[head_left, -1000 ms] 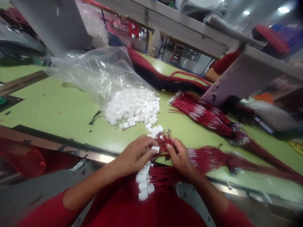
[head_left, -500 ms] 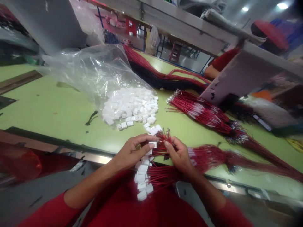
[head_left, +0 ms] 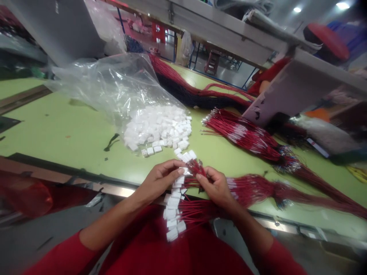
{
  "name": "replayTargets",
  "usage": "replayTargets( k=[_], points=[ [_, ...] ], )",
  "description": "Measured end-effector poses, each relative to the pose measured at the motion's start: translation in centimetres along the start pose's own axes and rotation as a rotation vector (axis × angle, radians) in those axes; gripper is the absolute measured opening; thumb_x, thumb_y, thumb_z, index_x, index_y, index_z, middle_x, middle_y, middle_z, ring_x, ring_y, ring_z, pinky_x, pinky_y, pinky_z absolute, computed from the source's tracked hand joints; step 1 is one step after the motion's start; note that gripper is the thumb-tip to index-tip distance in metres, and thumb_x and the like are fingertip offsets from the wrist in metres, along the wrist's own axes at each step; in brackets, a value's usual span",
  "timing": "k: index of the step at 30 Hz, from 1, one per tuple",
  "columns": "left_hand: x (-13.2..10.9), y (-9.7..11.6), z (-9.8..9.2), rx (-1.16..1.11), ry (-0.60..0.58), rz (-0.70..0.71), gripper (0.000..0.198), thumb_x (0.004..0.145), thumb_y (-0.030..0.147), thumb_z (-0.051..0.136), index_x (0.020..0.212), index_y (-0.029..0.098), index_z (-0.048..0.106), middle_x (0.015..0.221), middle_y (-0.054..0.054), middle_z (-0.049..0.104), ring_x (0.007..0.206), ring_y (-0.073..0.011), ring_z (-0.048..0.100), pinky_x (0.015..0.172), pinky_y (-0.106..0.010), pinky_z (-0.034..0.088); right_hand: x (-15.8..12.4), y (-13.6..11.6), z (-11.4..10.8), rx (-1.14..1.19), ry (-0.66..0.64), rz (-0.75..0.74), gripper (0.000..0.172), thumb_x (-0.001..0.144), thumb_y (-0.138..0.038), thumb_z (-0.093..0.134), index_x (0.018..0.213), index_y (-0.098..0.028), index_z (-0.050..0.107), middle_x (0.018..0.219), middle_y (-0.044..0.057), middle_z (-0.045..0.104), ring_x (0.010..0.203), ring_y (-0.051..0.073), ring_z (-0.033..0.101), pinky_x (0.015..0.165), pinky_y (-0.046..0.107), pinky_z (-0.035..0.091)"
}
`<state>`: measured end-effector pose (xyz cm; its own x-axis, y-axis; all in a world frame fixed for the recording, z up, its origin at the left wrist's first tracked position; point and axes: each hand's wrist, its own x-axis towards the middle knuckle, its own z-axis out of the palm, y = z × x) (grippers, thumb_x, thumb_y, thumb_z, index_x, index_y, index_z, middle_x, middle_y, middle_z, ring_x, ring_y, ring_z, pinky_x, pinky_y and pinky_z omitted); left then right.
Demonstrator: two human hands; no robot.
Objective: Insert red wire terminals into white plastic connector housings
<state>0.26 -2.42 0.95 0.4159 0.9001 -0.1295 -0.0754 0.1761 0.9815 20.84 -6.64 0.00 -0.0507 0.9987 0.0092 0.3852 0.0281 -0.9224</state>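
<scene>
Green-topped work counter [head_left: 65, 118] fills the view, with a grey steel shelf frame [head_left: 212, 26] above it. Far side: a co-worker's red sleeve [head_left: 268, 74] next to the frame's upright.

On the counter, an open clear plastic bag [head_left: 94, 82] spills a heap of white connector housings [head_left: 156, 128], and a short trail of loose housings [head_left: 185, 155] runs toward the hands. Red-and-black wire bundle [head_left: 195, 93] lies behind the heap. Red wire harness [head_left: 243, 139] sits to the right; a second red wire harness [head_left: 255, 189] runs in to the hands.

Row of white housings [head_left: 172, 214] on red wire ends sits at the counter edge, against the person's red shirt [head_left: 206, 252].

Both hands are just above that row, nearly touching. Left hand [head_left: 157, 181] is curled, fingertips pinching a white housing [head_left: 185, 171]. Right hand [head_left: 218, 187] is closed, thumb and fingers pinching red wire ends [head_left: 197, 173] just beside it.
</scene>
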Motion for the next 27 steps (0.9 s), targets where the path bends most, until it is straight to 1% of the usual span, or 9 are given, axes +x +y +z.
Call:
replayTargets(
  k=[4, 7, 10, 12, 15, 18, 19, 23, 27],
  points=[
    [0.1, 0.1, -0.2, 0.121, -0.033, 0.088, 0.019, 0.084, 0.035, 0.069, 0.093, 0.019, 0.076, 0.095, -0.006, 0.072, 0.09, -0.0203, 0.065, 0.084, -0.03, 0.049, -0.2, 0.2, 0.2, -0.153, 0.064, -0.094, 0.017, 0.089, -0.032, 0.059, 0.076, -0.021, 0.063, 0.066, 0.0, 0.058, 0.068, 0.017, 0.053, 0.064, 0.027, 0.044],
    [0.0, -0.4, 0.8, 0.167, 0.023, 0.149, 0.019, 0.083, 0.033, 0.07, 0.091, 0.018, 0.077, 0.092, -0.008, 0.072, 0.088, -0.0214, 0.066, 0.082, -0.031, 0.051, -0.4, 0.3, 0.4, -0.201, 0.116, -0.158, 0.017, 0.088, -0.03, 0.06, 0.074, -0.021, 0.062, 0.067, 0.0, 0.058, 0.069, 0.017, 0.053, 0.065, 0.027, 0.044],
    [-0.3, -1.1, 1.8, 0.158, 0.075, 0.174, 0.019, 0.083, 0.033, 0.07, 0.092, 0.018, 0.077, 0.094, -0.008, 0.074, 0.089, -0.0222, 0.067, 0.081, -0.032, 0.053, -0.6, 0.4, 0.6, -0.129, 0.109, -0.144, 0.019, 0.089, -0.029, 0.06, 0.072, -0.02, 0.062, 0.067, 0.0, 0.058, 0.066, 0.016, 0.054, 0.064, 0.026, 0.044],
    [-0.3, -1.4, 1.8, 0.165, 0.073, 0.138, 0.02, 0.085, 0.035, 0.068, 0.094, 0.018, 0.076, 0.093, -0.007, 0.074, 0.088, -0.0222, 0.068, 0.08, -0.033, 0.053, -0.5, 0.5, 0.5, -0.01, 0.095, -0.096, 0.019, 0.09, -0.031, 0.06, 0.075, -0.019, 0.064, 0.069, 0.0, 0.06, 0.066, 0.015, 0.056, 0.063, 0.025, 0.046],
    [0.7, -1.5, 0.5, 0.26, 0.132, 0.168, 0.023, 0.089, 0.038, 0.062, 0.096, 0.018, 0.074, 0.091, -0.007, 0.074, 0.084, -0.0212, 0.067, 0.076, -0.032, 0.052, -0.1, 0.7, 0.3, 0.141, 0.16, -0.066, 0.016, 0.088, -0.033, 0.065, 0.082, -0.019, 0.068, 0.082, 0.002, 0.067, 0.075, 0.016, 0.061, 0.07, 0.026, 0.049],
    [2.9, -1.7, -1.7, 0.555, 0.26, 0.394, 0.022, 0.091, 0.031, 0.056, 0.099, 0.017, 0.071, 0.094, -0.007, 0.071, 0.081, -0.0198, 0.063, 0.072, -0.032, 0.049, 0.3, 0.6, 0.2, 0.239, 0.184, -0.013, 0.017, 0.086, -0.035, 0.068, 0.087, -0.019, 0.071, 0.091, 0.003, 0.07, 0.081, 0.017, 0.063, 0.077, 0.028, 0.051],
    [3.8, -1.8, -2.4, 0.686, 0.265, 0.435, 0.021, 0.092, 0.028, 0.054, 0.1, 0.017, 0.071, 0.094, -0.007, 0.069, 0.08, -0.0195, 0.062, 0.071, -0.032, 0.048, 0.4, 0.5, 0.2, 0.267, 0.17, 0.017, 0.018, 0.086, -0.036, 0.068, 0.088, -0.019, 0.072, 0.089, 0.003, 0.071, 0.08, 0.017, 0.064, 0.075, 0.028, 0.051],
    [6.8, -1.5, -3.8, 1.145, 0.089, 0.424, 0.023, 0.094, 0.024, 0.049, 0.087, 0.017, 0.07, 0.086, -0.007, 0.066, 0.081, -0.0211, 0.061, 0.07, -0.031, 0.045, 0.4, 0.1, 0.3, 0.257, 0.111, 0.044, 0.024, 0.088, -0.038, 0.063, 0.077, -0.018, 0.068, 0.078, 0.003, 0.07, 0.078, 0.017, 0.063, 0.073, 0.027, 0.05],
    [7.9, -0.7, -3.8, 1.291, -0.043, 0.403, 0.027, 0.093, 0.021, 0.047, 0.077, 0.016, 0.068, 0.077, -0.007, 0.063, 0.076, -0.0221, 0.06, 0.065, -0.03, 0.041, 0.4, -0.5, 0.3, 0.218, 0.057, 0.038, 0.031, 0.091, -0.04, 0.058, 0.07, -0.018, 0.063, 0.069, 0.001, 0.063, 0.07, 0.015, 0.059, 0.07, 0.025, 0.047]
  ],
)
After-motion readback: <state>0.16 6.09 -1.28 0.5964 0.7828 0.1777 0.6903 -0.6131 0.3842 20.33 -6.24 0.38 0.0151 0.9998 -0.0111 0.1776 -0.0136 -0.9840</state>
